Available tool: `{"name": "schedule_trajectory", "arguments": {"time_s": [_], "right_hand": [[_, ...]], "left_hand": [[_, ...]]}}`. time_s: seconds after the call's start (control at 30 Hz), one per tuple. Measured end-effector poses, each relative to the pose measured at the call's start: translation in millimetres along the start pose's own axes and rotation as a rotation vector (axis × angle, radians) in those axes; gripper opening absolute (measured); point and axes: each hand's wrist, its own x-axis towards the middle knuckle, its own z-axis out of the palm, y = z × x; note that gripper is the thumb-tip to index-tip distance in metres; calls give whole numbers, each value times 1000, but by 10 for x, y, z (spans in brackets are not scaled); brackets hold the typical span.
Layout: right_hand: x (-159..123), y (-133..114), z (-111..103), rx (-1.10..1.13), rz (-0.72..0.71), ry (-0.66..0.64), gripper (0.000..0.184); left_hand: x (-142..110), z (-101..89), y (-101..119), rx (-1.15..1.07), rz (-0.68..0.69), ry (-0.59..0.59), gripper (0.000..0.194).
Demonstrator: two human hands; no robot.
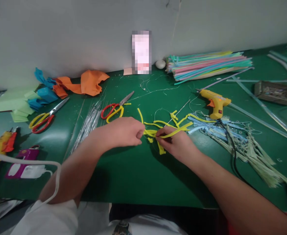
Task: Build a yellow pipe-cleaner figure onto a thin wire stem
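Observation:
Yellow fuzzy pipe cleaners (150,133) stretch between my two hands just above the green table. My left hand (127,132) is closed, its fingertips pinching their left end. From the other side my right hand (174,140) grips them between thumb and fingers, one long strand lying across it. Further bent yellow pieces (174,116) stick up and spread behind the right hand, and a short bit hangs below. Just beyond my left hand lie scissors (119,106) with one red and one yellow handle loop. A bundle of thin silvery wires (88,122) is left of them.
A yellow glue gun (215,102) lies at right, near blue and pale green tassels (251,147). Behind are a pastel pipe-cleaner bundle (207,65) and a blurred phone (141,52). Second scissors (49,116), orange paper (93,82) and a purple-and-white device (26,163) are at left.

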Motion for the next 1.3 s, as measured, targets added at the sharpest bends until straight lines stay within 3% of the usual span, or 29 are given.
{"name": "schedule_trajectory", "arguments": {"time_s": [0.07,0.2,0.3,0.5,0.8,1.0,1.3], "right_hand": [[-4,-29,-29,68,17,37,7],[-20,-127,-144,176,39,203,7],[-36,-169,-219,247,51,304,10],[-80,-165,-222,324,-49,312,10],[-88,-181,-232,290,-278,385,8],[-73,-166,-206,265,-377,393,7],[-95,-142,-202,184,-411,409,10]], "left_hand": [[21,54,48,57,197,138,5],[147,185,59,111,465,384,28],[214,237,33,186,521,548,26],[302,356,-23,289,578,831,17],[342,439,-134,205,622,936,16],[364,467,-195,274,693,1078,16],[381,495,-196,149,705,1061,21]]}}
